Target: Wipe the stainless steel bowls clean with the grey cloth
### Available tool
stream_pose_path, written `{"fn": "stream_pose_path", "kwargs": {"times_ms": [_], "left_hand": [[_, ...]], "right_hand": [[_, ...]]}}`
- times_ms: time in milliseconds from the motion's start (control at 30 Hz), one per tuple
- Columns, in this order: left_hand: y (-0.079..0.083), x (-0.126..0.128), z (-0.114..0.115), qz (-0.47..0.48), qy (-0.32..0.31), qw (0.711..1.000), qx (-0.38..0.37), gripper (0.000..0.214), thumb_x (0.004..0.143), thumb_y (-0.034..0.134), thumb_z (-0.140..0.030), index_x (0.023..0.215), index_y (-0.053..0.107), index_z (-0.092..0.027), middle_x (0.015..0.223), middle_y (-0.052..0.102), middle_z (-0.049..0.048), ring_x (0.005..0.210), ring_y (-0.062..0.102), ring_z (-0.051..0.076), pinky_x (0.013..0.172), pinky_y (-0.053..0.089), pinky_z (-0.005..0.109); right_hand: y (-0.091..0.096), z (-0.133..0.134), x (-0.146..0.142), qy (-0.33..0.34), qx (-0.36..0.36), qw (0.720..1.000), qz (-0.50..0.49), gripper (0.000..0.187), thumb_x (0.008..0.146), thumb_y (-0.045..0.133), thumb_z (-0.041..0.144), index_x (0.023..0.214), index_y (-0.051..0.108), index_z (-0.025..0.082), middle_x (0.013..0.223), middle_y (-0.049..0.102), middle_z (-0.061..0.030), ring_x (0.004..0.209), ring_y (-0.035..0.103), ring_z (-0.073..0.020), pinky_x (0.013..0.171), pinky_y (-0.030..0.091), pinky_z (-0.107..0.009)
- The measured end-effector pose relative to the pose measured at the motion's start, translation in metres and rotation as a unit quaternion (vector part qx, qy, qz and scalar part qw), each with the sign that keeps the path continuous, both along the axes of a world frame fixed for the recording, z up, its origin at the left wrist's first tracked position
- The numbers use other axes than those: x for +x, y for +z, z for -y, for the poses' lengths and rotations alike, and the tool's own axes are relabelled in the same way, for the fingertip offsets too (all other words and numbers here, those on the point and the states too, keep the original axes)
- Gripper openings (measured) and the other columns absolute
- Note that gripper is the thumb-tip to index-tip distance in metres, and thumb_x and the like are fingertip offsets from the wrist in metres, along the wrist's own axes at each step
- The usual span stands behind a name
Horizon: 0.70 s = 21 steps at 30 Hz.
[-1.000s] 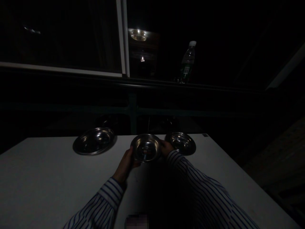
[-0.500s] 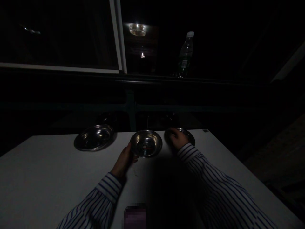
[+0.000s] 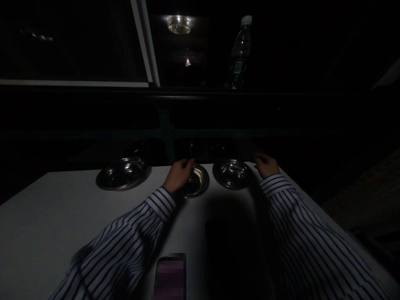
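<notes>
Three shiny metal dishes stand in a row along the far part of the white table. My left hand (image 3: pixel 178 176) is over the left side of the middle dish (image 3: pixel 203 181), its fingertips drawn together; whatever they hold, if anything, is too dark to make out. To the right of the right dish (image 3: pixel 231 174), apart from its rim, my right hand (image 3: pixel 266 165) hovers near the table's far right corner. Its fingers are bent, with a gap between fingers and thumb, and nothing shows in it. The left dish (image 3: pixel 121 174), wider than the middle one, is touched by neither hand.
A blurred-out purple phone-like object (image 3: pixel 170 277) lies at the near edge of the white table (image 3: pixel 75 221). Beyond the table, a plastic bottle with a white cap (image 3: pixel 240 54) stands on a dark ledge by a window frame (image 3: pixel 145 41). The scene is very dim.
My left hand has moved from the middle dish's left rim to over the dish. My right hand has left the right dish and moved right. The view has tilted slightly downward.
</notes>
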<state>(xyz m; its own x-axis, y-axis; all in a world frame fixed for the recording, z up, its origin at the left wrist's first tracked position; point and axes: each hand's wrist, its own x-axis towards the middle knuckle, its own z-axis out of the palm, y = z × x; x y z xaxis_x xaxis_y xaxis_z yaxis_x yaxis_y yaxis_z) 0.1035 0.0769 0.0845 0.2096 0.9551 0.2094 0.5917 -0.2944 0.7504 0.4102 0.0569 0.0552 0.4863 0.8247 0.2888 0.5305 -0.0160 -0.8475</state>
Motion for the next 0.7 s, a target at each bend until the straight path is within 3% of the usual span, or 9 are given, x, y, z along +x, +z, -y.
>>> {"fn": "stream_pose_path", "kwargs": {"times_ms": [167,400,533,700], "left_hand": [[0.003,0.038,-0.014,-0.063,-0.073,0.995,-0.018,0.050,0.086,0.035,-0.050,0.090,0.067,-0.013,0.086,0.070,0.0114,0.080,0.063,0.023,0.069,0.042,0.030],[0.000,0.078,-0.037,-0.174,-0.112,0.977,-0.051,0.051,0.086,0.034,-0.050,0.089,0.069,-0.014,0.094,0.070,0.0170,0.089,0.064,0.028,0.075,0.043,0.032],[-0.003,0.095,-0.044,-0.225,-0.119,0.964,-0.072,0.054,0.084,0.033,-0.055,0.093,0.069,-0.016,0.102,0.069,0.0175,0.097,0.063,0.029,0.078,0.043,0.032],[-0.014,0.109,-0.054,-0.278,-0.113,0.949,-0.095,0.066,0.083,0.027,-0.060,0.092,0.069,-0.010,0.103,0.066,0.0255,0.102,0.060,0.036,0.081,0.042,0.040]], "right_hand": [[-0.010,0.005,0.025,-0.010,-0.049,0.999,-0.002,0.024,0.076,0.050,0.025,0.090,0.066,0.013,0.091,0.069,-0.0131,0.088,0.065,-0.0229,0.078,0.050,-0.035],[-0.035,0.011,0.042,-0.052,-0.100,0.993,0.034,0.021,0.073,0.052,0.025,0.081,0.070,0.016,0.090,0.070,-0.0100,0.096,0.062,-0.0243,0.090,0.043,-0.040],[-0.046,0.010,0.044,-0.040,-0.140,0.989,0.030,0.019,0.072,0.054,0.026,0.076,0.071,0.018,0.084,0.071,-0.0083,0.089,0.065,-0.0230,0.083,0.047,-0.035],[-0.056,0.004,0.040,0.004,-0.178,0.984,-0.004,0.023,0.077,0.049,0.024,0.072,0.070,0.015,0.059,0.067,-0.0035,0.055,0.063,-0.0153,0.056,0.048,-0.025]]}}
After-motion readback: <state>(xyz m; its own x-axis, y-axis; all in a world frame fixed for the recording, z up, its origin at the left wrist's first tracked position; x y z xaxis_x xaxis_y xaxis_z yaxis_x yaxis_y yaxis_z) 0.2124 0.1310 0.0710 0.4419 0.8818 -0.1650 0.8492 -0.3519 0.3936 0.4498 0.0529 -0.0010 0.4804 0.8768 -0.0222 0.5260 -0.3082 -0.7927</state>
